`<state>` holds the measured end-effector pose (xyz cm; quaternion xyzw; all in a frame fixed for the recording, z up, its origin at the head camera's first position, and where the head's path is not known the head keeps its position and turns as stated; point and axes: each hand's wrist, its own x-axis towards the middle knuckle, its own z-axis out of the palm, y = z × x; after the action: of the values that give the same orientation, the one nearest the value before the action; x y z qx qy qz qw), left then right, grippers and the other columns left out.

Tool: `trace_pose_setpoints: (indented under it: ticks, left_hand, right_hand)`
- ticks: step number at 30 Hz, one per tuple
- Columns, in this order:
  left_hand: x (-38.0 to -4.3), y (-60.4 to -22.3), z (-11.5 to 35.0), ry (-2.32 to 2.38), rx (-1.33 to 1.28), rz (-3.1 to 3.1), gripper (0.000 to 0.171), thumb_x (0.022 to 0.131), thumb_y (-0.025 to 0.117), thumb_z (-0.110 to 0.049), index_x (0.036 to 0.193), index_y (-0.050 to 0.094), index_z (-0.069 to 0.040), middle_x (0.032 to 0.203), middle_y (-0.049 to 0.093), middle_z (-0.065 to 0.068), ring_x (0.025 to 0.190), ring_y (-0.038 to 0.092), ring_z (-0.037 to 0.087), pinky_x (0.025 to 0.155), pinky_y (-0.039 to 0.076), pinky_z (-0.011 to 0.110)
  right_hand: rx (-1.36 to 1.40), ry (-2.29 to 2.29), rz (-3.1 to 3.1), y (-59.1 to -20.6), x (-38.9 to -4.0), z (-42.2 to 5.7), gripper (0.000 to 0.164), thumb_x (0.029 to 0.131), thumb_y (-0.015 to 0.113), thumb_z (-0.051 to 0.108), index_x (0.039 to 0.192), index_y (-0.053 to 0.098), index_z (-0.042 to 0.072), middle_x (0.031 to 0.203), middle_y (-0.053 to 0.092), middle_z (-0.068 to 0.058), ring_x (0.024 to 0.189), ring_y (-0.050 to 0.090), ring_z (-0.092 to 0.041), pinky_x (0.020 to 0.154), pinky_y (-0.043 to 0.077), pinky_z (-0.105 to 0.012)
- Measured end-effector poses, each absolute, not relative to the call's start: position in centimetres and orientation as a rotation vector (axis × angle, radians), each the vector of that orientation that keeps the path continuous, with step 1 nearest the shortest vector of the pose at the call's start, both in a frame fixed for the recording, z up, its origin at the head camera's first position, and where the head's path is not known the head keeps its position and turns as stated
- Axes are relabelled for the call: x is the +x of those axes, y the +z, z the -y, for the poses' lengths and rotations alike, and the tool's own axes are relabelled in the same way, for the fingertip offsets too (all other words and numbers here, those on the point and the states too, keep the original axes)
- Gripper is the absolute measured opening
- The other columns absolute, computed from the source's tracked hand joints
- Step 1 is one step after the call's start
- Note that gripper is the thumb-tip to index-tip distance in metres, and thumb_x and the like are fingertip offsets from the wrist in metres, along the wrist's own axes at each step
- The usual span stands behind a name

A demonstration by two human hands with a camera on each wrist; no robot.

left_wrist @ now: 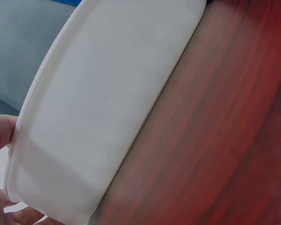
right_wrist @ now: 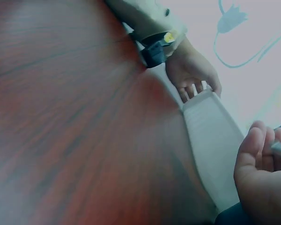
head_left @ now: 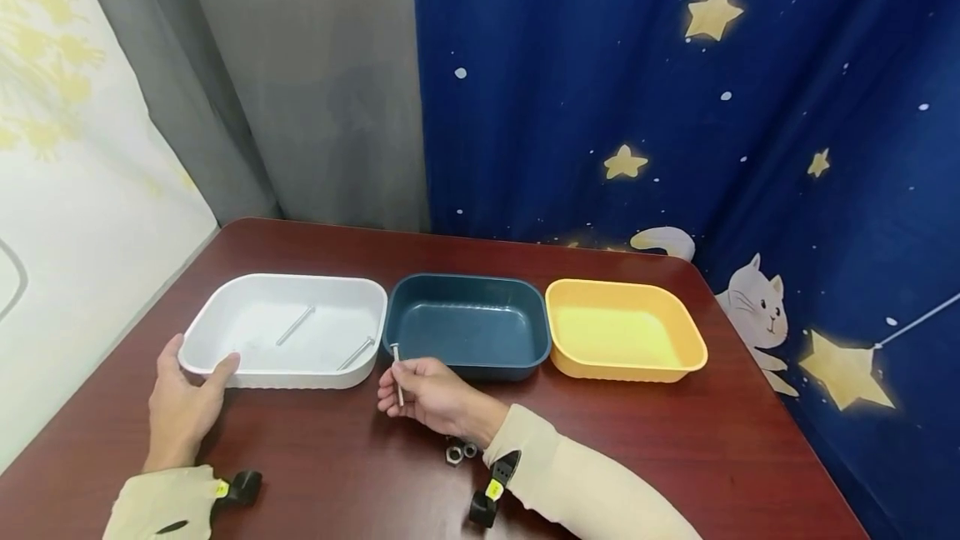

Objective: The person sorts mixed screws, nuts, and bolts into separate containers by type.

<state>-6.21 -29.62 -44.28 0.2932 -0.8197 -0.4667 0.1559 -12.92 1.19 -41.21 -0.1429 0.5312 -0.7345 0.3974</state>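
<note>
The right hand (head_left: 433, 397) pinches a metal bolt (head_left: 397, 355) near the dark blue tray's (head_left: 480, 372) near-left corner, while the left hand (head_left: 182, 405) grips the white tray (head_left: 292, 379) containing two further bolts (head_left: 356, 353).

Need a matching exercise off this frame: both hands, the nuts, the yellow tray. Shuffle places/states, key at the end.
Column 1
1. Left hand
2. Right hand
3. Nuts
4. Yellow tray

Column 2
A. Metal, lying on the table
B. Holds a bolt
C. Just right of the dark blue tray in the head view
D. Grips the white tray at a near corner

Pairs: 1-D, 2-B, 3-A, 4-C
</note>
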Motion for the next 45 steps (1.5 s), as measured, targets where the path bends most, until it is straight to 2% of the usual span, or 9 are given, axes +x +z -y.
trace_pose_setpoints:
  ticks: [5,9,12,16,19,24,34,39,45]
  left_hand:
    - [-6.5,-44.2,29.5,-1.345,0.830,2.339,0.089,0.093,0.060,-0.038,0.157,0.004,-0.011,0.153,0.025,0.029,0.137,0.027,0.046,0.109,0.022,0.061]
    - [-6.7,-44.3,29.5,-1.350,0.824,2.334,0.089,0.093,0.059,-0.038,0.157,0.004,-0.011,0.153,0.024,0.029,0.137,0.026,0.046,0.109,0.021,0.060]
    - [-6.9,-44.3,29.5,-1.345,0.816,2.334,0.088,0.093,0.059,-0.038,0.157,0.004,-0.011,0.153,0.024,0.029,0.137,0.027,0.046,0.109,0.021,0.060]
    - [-7.2,-44.2,29.3,-1.343,0.801,2.336,0.088,0.093,0.059,-0.037,0.156,0.004,-0.010,0.152,0.024,0.030,0.137,0.027,0.046,0.109,0.021,0.061]
    - [-7.4,-44.1,29.2,-1.346,0.790,2.335,0.088,0.093,0.059,-0.037,0.156,0.004,-0.009,0.152,0.024,0.030,0.137,0.027,0.046,0.109,0.022,0.061]
    - [-7.4,-44.0,29.3,-1.340,0.801,2.341,0.088,0.093,0.059,-0.037,0.156,0.005,-0.010,0.152,0.024,0.029,0.137,0.026,0.046,0.109,0.021,0.060]
    - [-6.9,-43.9,29.9,-1.327,0.870,2.373,0.090,0.093,0.058,-0.041,0.156,0.001,-0.011,0.154,0.019,0.029,0.139,0.021,0.049,0.109,0.019,0.063]
    - [-6.5,-44.1,30.1,-1.314,0.900,2.382,0.091,0.093,0.058,-0.040,0.156,0.001,-0.009,0.153,0.020,0.030,0.138,0.022,0.050,0.108,0.019,0.064]
    - [-6.4,-44.1,29.9,-1.329,0.884,2.379,0.090,0.093,0.058,-0.041,0.156,0.001,-0.011,0.154,0.020,0.030,0.138,0.022,0.050,0.108,0.019,0.064]
  right_hand:
    - [-0.361,-1.927,-1.346,-40.4,-13.5,-0.4,0.031,0.104,0.035,0.001,0.130,0.042,-0.014,0.096,0.065,-0.014,0.083,0.065,-0.016,0.076,0.053,-0.025]
    - [-0.288,-2.000,-1.282,-39.6,-14.2,0.3,0.036,0.104,0.037,0.004,0.135,0.039,-0.014,0.115,0.061,-0.024,0.099,0.064,-0.022,0.092,0.050,-0.034]
    - [-0.216,-2.072,-1.129,-39.2,-14.8,0.8,0.043,0.105,0.035,0.012,0.140,0.033,-0.012,0.134,0.048,-0.031,0.119,0.055,-0.033,0.104,0.041,-0.039]
    - [-0.150,-2.112,-0.903,-39.0,-15.6,1.4,0.055,0.106,0.028,0.026,0.147,0.020,-0.011,0.150,0.028,-0.031,0.137,0.034,-0.038,0.113,0.029,-0.040]
    - [-0.122,-2.119,-0.795,-38.9,-15.9,1.9,0.062,0.106,0.025,0.034,0.149,0.015,-0.010,0.153,0.023,-0.028,0.139,0.030,-0.037,0.115,0.023,-0.039]
    - [-0.013,-2.178,-0.665,-38.8,-16.2,3.6,0.070,0.104,0.027,0.041,0.150,0.011,-0.010,0.154,0.022,-0.027,0.141,0.027,-0.037,0.116,0.019,-0.040]
    - [0.283,-2.309,-0.552,-38.8,-16.2,8.2,0.080,0.098,0.043,0.040,0.144,0.014,-0.018,0.149,0.022,-0.035,0.141,0.019,-0.046,0.117,0.014,-0.046]
    - [0.445,-2.350,-0.534,-39.1,-16.3,9.6,0.088,0.096,0.046,0.044,0.142,0.011,-0.022,0.150,0.015,-0.038,0.141,0.013,-0.049,0.117,0.012,-0.047]
    - [0.564,-2.379,-0.557,-39.1,-17.0,10.5,0.095,0.093,0.049,0.047,0.144,0.005,-0.020,0.151,0.011,-0.038,0.142,0.009,-0.047,0.117,0.007,-0.047]
